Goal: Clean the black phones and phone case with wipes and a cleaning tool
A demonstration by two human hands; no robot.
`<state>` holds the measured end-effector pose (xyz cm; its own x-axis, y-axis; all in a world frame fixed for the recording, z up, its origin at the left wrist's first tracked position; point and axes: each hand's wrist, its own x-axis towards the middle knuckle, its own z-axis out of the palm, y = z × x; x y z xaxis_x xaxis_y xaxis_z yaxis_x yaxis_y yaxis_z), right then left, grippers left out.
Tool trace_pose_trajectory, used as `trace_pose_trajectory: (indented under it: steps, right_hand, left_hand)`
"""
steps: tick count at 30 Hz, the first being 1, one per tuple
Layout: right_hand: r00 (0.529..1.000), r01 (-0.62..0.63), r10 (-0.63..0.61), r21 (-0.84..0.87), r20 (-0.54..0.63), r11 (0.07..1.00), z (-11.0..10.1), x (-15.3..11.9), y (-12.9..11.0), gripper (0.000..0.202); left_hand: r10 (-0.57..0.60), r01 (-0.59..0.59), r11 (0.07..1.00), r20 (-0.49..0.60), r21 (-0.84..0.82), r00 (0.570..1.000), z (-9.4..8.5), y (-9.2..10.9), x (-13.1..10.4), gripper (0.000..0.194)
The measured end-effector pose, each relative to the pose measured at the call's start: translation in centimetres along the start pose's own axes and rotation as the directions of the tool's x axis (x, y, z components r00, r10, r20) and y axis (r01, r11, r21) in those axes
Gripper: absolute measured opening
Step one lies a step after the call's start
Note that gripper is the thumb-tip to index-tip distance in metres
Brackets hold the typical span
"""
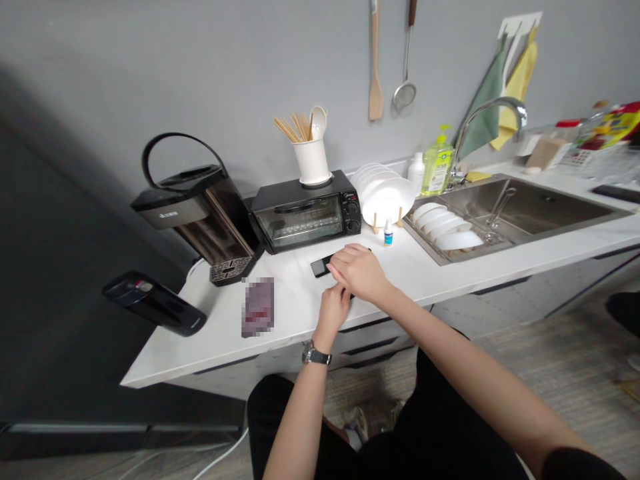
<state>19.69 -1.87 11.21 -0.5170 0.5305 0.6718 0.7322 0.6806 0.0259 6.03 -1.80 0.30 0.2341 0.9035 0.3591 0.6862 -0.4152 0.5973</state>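
Observation:
My left hand [334, 308], with a watch on its wrist, is at the counter's front edge, its fingertips hidden beneath my right hand. Over it, my right hand [361, 272] reaches across with its fingers together and bent down; whether anything is inside cannot be made out. A flat black object [321, 267] with a grey end lies on the counter just behind the hands, partly covered by the right one. Some dark thing shows at the edge below the right palm. Behind to the right stands a small white bottle [388, 233] with a blue label.
The white counter [220, 347] holds a black toaster oven [305, 217], a dispenser machine [200, 220], a dark flask [155, 303] and a blurred packet [258, 307]. To the right are racked white plates [385, 200], a soap bottle [437, 167] and a sink [535, 213] with bowls.

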Motion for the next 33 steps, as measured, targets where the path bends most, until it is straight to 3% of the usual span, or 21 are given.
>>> trace_pose_trajectory:
  steps: [7, 10, 13, 17, 21, 24, 28, 33]
  right_hand:
    - [0.975, -0.216, 0.217, 0.034, -0.035, 0.976, -0.4, -0.9, 2.1, 0.05]
    - [0.905, -0.423, 0.425, 0.109, -0.003, 0.9, -0.3, -1.2, 3.1, 0.06]
    - [0.858, -0.513, 0.506, 0.191, 0.09, 0.837, -0.3, -1.2, 3.6, 0.068]
    - [0.897, -0.442, 0.44, 0.12, 0.042, 0.889, -0.7, -0.6, 2.1, 0.059]
    - [0.991, -0.133, 0.133, 0.003, 0.013, 0.991, -0.8, -0.1, 0.0, 0.041]
    - [0.998, 0.013, -0.013, 0.004, 0.053, 1.0, -0.8, -0.1, 0.3, 0.037]
    - [0.996, -0.087, 0.087, -0.011, 0.001, 0.996, -0.8, -0.6, 1.4, 0.042]
    - [0.951, -0.297, 0.302, 0.075, -0.063, 0.952, -0.4, -0.8, 1.7, 0.053]
  left_hand:
    - [0.032, -0.034, 0.992, -0.017, -0.121, 0.999, -0.4, 1.0, -0.2, 0.026]
    - [0.019, -0.022, 0.987, -0.021, -0.157, 1.0, -0.3, 0.9, -0.3, 0.026]
    - [0.004, -0.007, 0.988, -0.02, -0.151, 1.0, -0.1, 0.7, -0.3, 0.026]
    - [-0.021, 0.018, 0.994, -0.027, -0.106, 0.999, 0.0, 0.5, -0.2, 0.025]
    - [-0.001, 0.001, 1.0, -0.015, -0.019, 1.0, -0.1, 0.3, -0.3, 0.025]
    - [0.001, -0.001, 1.0, 0.0, 0.0, 1.0, -0.3, 0.4, -0.3, 0.025]
    - [0.024, -0.024, 0.997, -0.001, -0.071, 1.0, -0.5, 1.1, -0.2, 0.025]
    - [0.013, -0.015, 0.993, -0.015, -0.121, 1.0, -0.4, 1.2, -0.2, 0.024]
